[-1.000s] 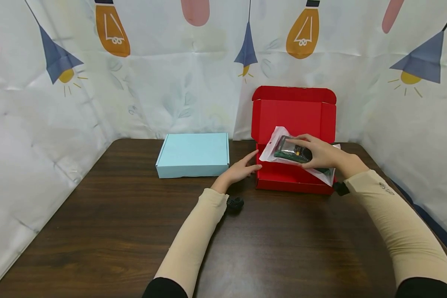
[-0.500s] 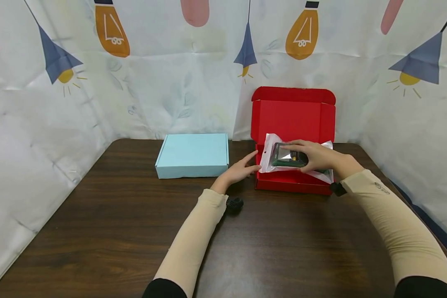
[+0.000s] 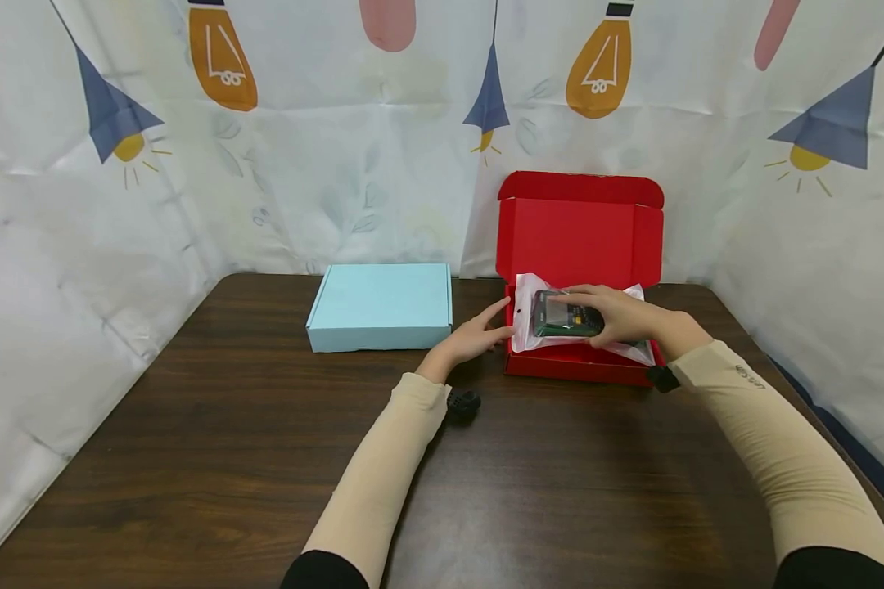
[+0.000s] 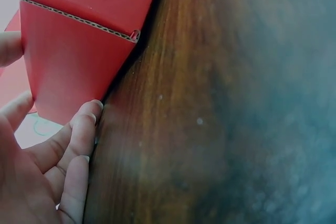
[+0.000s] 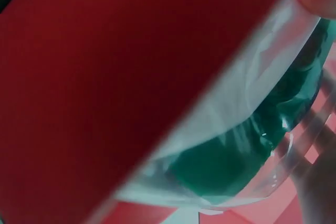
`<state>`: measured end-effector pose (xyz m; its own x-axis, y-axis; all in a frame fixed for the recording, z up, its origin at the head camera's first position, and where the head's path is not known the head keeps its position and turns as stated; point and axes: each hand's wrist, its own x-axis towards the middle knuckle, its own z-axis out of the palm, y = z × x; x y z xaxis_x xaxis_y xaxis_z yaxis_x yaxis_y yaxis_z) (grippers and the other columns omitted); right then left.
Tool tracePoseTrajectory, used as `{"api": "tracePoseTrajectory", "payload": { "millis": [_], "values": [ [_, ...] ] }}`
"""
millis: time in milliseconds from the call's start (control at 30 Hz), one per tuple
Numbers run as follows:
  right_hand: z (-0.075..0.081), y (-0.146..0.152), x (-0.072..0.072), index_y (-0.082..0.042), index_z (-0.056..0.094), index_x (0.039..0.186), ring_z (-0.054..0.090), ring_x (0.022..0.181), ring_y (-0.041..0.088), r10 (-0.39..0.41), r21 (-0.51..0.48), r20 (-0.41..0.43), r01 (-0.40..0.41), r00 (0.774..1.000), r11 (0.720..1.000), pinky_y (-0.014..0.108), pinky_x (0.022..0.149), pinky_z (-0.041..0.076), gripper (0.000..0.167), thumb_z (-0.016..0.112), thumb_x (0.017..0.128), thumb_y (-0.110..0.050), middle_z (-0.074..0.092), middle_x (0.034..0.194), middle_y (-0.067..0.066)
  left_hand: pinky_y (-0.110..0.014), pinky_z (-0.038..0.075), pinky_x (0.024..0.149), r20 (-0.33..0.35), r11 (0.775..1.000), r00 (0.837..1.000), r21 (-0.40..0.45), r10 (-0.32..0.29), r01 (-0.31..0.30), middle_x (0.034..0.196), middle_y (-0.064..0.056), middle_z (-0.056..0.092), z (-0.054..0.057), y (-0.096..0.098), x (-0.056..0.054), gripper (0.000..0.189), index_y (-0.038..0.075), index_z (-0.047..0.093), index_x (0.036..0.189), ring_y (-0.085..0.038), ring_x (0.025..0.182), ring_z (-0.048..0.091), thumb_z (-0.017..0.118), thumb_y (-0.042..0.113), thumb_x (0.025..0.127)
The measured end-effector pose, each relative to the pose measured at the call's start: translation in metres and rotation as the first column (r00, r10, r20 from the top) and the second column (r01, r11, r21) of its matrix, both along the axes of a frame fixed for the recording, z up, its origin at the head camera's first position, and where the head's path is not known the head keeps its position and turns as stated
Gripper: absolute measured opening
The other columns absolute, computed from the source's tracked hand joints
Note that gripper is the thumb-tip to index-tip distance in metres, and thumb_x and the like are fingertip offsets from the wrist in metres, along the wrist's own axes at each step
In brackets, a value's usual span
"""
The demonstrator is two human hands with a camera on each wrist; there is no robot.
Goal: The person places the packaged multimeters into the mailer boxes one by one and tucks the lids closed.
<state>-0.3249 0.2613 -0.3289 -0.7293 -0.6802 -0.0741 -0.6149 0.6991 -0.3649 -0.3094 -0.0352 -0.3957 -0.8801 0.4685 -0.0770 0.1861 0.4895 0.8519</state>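
A green and black multimeter [image 3: 566,316] with a grey screen lies inside a white-edged clear plastic bag [image 3: 525,321]. My right hand [image 3: 622,316] holds it from above, thumb on the near side and fingers on the far side, within the opening of the red cardboard box [image 3: 578,370]. In the right wrist view the green body [image 5: 220,166] shows through the bag, partly behind a red box wall [image 5: 105,87]. My left hand [image 3: 471,337] rests against the box's left side. The left wrist view has its extended fingers touching that red wall [image 4: 73,66].
The red box's lid [image 3: 578,237] stands raised at the back. To its left sits a closed light blue box [image 3: 381,304] on the dark wooden table [image 3: 265,458]. A white patterned cloth [image 3: 383,180] hangs behind and along both sides.
My right hand has lowered the bagged multimeter into the red box, shifting slightly left and toward the near side. The bag has turned from slanted to nearly level. My left hand has stayed in place.
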Motion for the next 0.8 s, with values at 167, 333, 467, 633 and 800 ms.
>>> {"api": "tracePoseTrajectory", "payload": {
  "millis": [167, 333, 467, 633, 800],
  "values": [
    [-0.003, -0.004, 0.001, -0.017, 0.045, 0.156, 0.036, 0.138, 0.041, 0.007, 0.003, 0.019, -0.007, 1.000, 1.000, 0.061, 0.099, 0.049, 0.096, 0.090, 0.072, -0.009, 0.037, 0.157, 0.020, -0.046, 0.050, 0.099, 0.012, 1.000, 1.000, 0.009, -0.010, 0.010, 0.152, -0.015, 0.046, 0.001, 0.000, 0.001, 0.075, 0.028, 0.021, 0.165, -0.031, 0.111, 0.061, 0.057, 0.042, 0.101],
    [-0.005, -0.005, 0.001, -0.017, 0.046, 0.155, 0.038, 0.136, 0.041, 0.013, -0.009, 0.019, -0.013, 1.000, 1.000, 0.060, 0.098, 0.049, 0.095, 0.090, 0.071, -0.010, 0.039, 0.156, 0.020, -0.046, 0.051, 0.099, 0.005, 1.000, 1.000, 0.003, -0.010, 0.010, 0.149, -0.015, 0.049, 0.002, 0.000, 0.001, 0.075, 0.028, 0.021, 0.165, -0.030, 0.112, 0.061, 0.057, 0.042, 0.101],
    [-0.006, -0.006, 0.001, -0.018, 0.047, 0.154, 0.039, 0.135, 0.041, 0.014, -0.028, 0.032, -0.013, 0.999, 1.000, 0.060, 0.098, 0.050, 0.092, 0.089, 0.072, -0.010, 0.040, 0.155, 0.020, -0.045, 0.051, 0.097, 0.004, 1.000, 1.000, -0.005, -0.009, 0.009, 0.145, -0.015, 0.052, 0.004, 0.000, 0.002, 0.075, 0.028, 0.021, 0.165, -0.029, 0.111, 0.061, 0.057, 0.042, 0.101],
    [-0.009, -0.005, 0.000, -0.017, 0.047, 0.154, 0.039, 0.135, 0.040, 0.010, -0.044, 0.055, -0.008, 0.998, 0.999, 0.058, 0.097, 0.051, 0.090, 0.089, 0.074, -0.009, 0.040, 0.154, 0.019, -0.044, 0.052, 0.096, 0.003, 1.000, 1.000, -0.018, -0.004, 0.004, 0.140, -0.014, 0.054, 0.005, 0.000, 0.003, 0.075, 0.028, 0.021, 0.165, -0.028, 0.109, 0.061, 0.056, 0.043, 0.101],
    [-0.012, -0.005, -0.002, -0.020, 0.045, 0.155, 0.036, 0.137, 0.038, -0.006, -0.059, 0.110, 0.013, 0.994, 0.998, 0.056, 0.097, 0.051, 0.091, 0.088, 0.076, -0.007, 0.038, 0.156, 0.017, -0.044, 0.051, 0.095, 0.004, 1.000, 1.000, -0.017, -0.007, 0.007, 0.138, -0.015, 0.055, 0.005, 0.000, 0.002, 0.075, 0.028, 0.021, 0.165, -0.028, 0.107, 0.060, 0.056, 0.043, 0.101]
  ]
}}
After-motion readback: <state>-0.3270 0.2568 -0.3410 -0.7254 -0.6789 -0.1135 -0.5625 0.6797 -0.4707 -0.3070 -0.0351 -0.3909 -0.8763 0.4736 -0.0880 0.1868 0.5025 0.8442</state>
